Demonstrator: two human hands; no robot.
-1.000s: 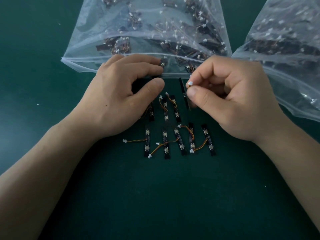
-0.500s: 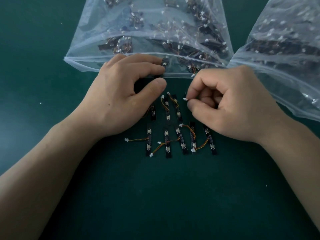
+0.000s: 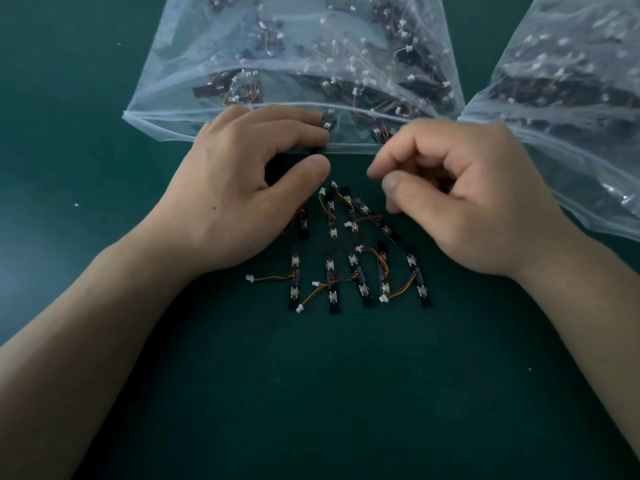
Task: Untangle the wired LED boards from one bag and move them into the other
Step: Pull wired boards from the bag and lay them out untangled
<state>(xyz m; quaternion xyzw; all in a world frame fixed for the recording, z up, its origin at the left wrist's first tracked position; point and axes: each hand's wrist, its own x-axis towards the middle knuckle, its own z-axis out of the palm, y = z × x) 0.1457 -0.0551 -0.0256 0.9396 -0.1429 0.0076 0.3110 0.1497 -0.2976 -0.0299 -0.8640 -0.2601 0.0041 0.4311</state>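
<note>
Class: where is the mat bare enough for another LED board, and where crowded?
Bare green mat lies below the laid-out boards, between the forearms, and left of the left bag. Crowded: between left hand and right hand.

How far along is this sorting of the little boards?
About nine boards lie separated on the table. The left hand rests on the mouth of the middle bag; the right hand hovers curled, seemingly empty. That bag holds many tangled boards, so most remains.

A dark green, matte tabletop (image 3: 311, 393) fills the view, with a few tiny white specks (image 3: 76, 204) scattered across its surface.
</note>
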